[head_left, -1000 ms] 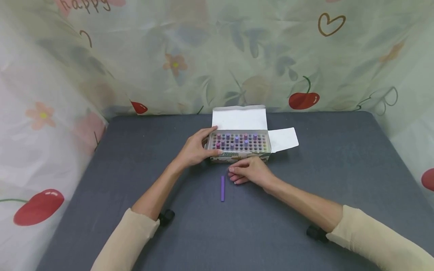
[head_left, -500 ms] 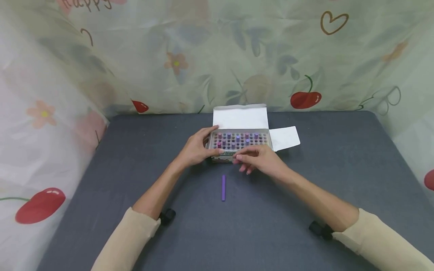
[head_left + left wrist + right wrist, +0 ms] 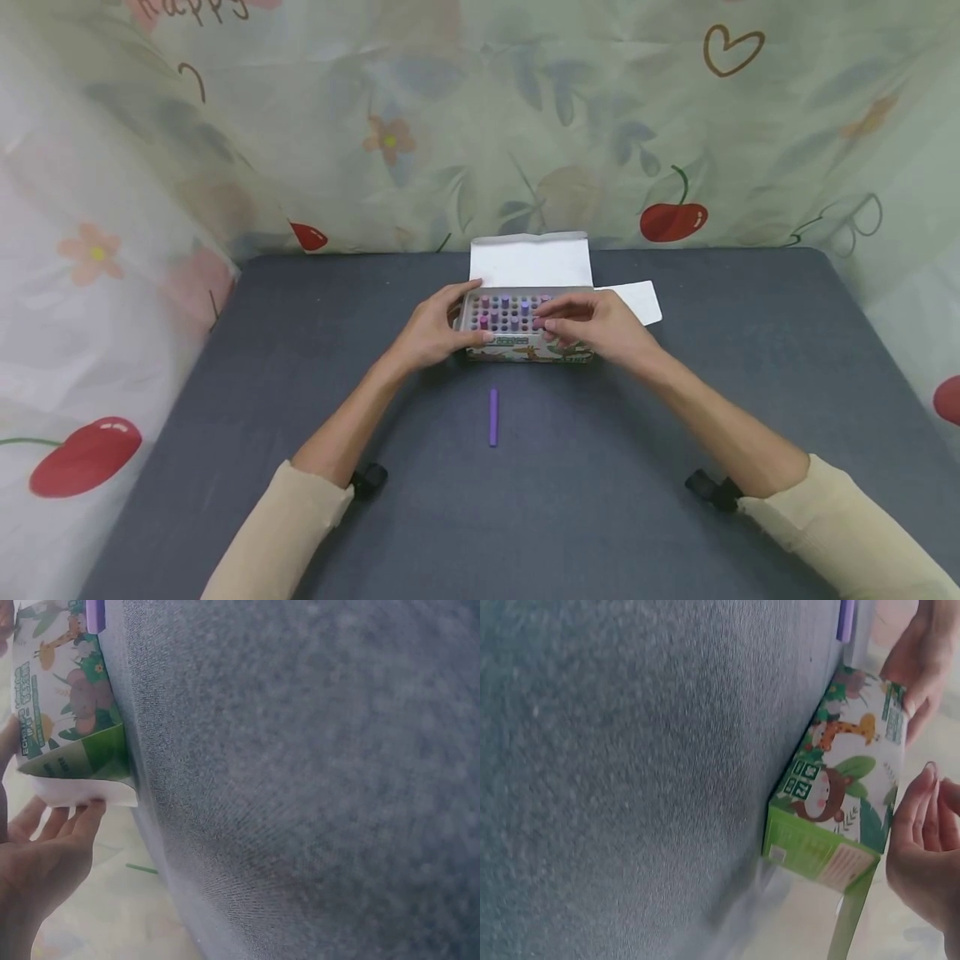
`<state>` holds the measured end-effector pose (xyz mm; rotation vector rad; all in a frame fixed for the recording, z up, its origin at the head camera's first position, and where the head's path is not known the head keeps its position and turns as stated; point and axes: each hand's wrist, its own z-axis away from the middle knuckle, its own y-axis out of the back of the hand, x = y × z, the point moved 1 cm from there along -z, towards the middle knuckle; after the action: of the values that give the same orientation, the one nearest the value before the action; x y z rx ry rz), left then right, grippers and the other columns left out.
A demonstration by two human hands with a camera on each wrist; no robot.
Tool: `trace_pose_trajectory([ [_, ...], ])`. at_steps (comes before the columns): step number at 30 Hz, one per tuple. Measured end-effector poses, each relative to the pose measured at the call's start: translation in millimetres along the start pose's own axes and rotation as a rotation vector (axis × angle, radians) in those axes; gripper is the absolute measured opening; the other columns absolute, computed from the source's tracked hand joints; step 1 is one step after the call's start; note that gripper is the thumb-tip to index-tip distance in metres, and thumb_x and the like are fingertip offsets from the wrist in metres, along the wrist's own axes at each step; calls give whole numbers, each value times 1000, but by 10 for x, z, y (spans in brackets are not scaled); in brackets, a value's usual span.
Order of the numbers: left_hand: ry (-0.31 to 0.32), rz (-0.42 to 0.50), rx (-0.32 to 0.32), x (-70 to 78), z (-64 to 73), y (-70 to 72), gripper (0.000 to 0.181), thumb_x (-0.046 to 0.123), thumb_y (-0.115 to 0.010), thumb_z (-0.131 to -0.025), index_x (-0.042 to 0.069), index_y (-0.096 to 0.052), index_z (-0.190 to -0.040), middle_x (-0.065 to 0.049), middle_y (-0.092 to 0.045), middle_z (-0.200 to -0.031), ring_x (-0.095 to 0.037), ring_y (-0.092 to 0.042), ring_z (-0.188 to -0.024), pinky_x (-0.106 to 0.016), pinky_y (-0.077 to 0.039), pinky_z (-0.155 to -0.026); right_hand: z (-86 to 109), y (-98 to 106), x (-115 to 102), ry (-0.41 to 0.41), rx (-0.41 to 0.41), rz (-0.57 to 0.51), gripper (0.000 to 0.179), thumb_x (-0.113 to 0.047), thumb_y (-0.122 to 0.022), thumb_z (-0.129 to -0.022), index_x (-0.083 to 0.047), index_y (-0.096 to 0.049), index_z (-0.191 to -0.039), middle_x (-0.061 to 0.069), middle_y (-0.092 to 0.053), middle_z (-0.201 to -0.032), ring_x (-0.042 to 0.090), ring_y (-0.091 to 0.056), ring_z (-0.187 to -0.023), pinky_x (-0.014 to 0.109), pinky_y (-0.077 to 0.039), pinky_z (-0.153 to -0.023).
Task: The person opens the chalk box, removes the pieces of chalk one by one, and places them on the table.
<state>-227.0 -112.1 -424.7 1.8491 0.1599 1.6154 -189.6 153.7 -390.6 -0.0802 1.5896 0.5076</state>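
Note:
A printed cardboard crayon box (image 3: 528,352) stands at the back of the table, its white lid (image 3: 531,260) raised. My left hand (image 3: 435,327) grips its left end, thumb along the front rim and fingers behind. Pink and purple crayons (image 3: 483,322) poke up from a rack of holes inside. Above the right half hovers my right hand (image 3: 596,323), fingers loosely bent and fingertips close over the crayon tops. In the right wrist view no crayon shows at the fingertips (image 3: 930,771). A single purple crayon (image 3: 493,417) lies lengthwise on the table before the box.
A white side flap (image 3: 637,302) sticks out from the box's right end, partly behind the right hand. Another white flap (image 3: 82,791) is bent out at the left end. Behind the dark table (image 3: 337,283) hangs a patterned curtain (image 3: 450,125).
My right hand has moved up and to the right, from beside the loose crayon to over the right part of the box. The left hand and the crayon on the table stay put.

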Motion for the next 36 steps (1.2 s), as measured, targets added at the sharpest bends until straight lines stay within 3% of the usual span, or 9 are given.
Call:
trace_pose_trajectory([
  [5, 6, 0, -19, 0, -6, 14, 83, 28, -83, -83, 21, -41, -153, -10, -42, -152, -28, -42, -139, -39, -40, -113, -19, 91, 4, 19, 74, 39, 23, -9, -72, -92, -3, -73, -115, 11, -73, -110, 24, -71, -94, 29, -60, -74],
  [14, 30, -6, -51, 4, -21, 50, 82, 33, -83, -83, 26, -40, -153, -10, -38, -156, -29, -39, -141, -40, -40, -113, -91, 220, 16, 24, 155, 133, 21, -6, -68, -94, -6, -73, -114, 15, -72, -109, 30, -69, -97, 33, -59, -74],
  [22, 46, -10, -67, -10, -10, 52, 82, 32, -84, -82, 29, -42, -152, -11, -50, -146, -28, -44, -138, -40, -45, -109, -136, 254, 78, 27, 310, 363, 15, -9, -73, -90, -14, -77, -104, 4, -75, -97, 19, -69, -83, 24, -52, -64],
  [28, 44, 13, -47, -24, -5, 36, 83, 31, -85, -81, 29, -42, -152, -11, -50, -146, -27, -44, -138, -39, -44, -110, -145, 274, 115, -2, 293, 456, 14, -12, -71, -92, -12, -77, -104, 5, -75, -94, 19, -66, -79, 30, -50, -62],
  [36, 22, 17, -37, -20, 0, 38, 82, 32, -84, -82, 27, -42, -152, -9, -41, -154, -26, -40, -141, -37, -38, -114, -143, 272, 134, -44, 276, 473, 17, -12, -71, -91, -14, -78, -106, 4, -75, -98, 18, -68, -84, 30, -50, -64],
])
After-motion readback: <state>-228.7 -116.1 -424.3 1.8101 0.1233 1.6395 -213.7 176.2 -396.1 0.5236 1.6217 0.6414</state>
